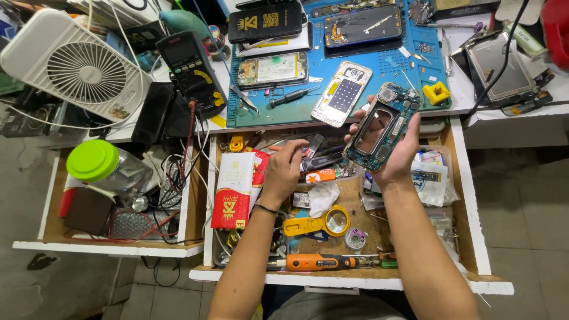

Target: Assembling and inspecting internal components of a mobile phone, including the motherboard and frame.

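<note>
Blue-green circuitry shows on the phone frame (382, 127) that my right hand (391, 151) grips upright over the open drawer (468, 237), fingers wrapped around its right edge and thumb on the left; the frame's middle is an open window I can see through. My left hand (283, 169) reaches down into the same drawer, fingers curled and pinched together among the clutter at its far edge, but I cannot tell whether they have hold of anything. Just left of that hand lies a red and white packet (232, 189). Nearer to me in the drawer sit a yellow magnifying glass (323, 224) and, along the near rim, an orange rotary tool (317, 261).

On the tabletop beyond, a blue work mat (379, 71) carries several opened phones; a white phone back (342, 93) lies just far-left of the held frame, with a black screwdriver (293, 96) beside it. A dark multimeter (191, 71) rests at the mat's left edge, and a white fan (74, 65) stands at the far left. A second drawer on the left holds a green-lidded jar (106, 166).
</note>
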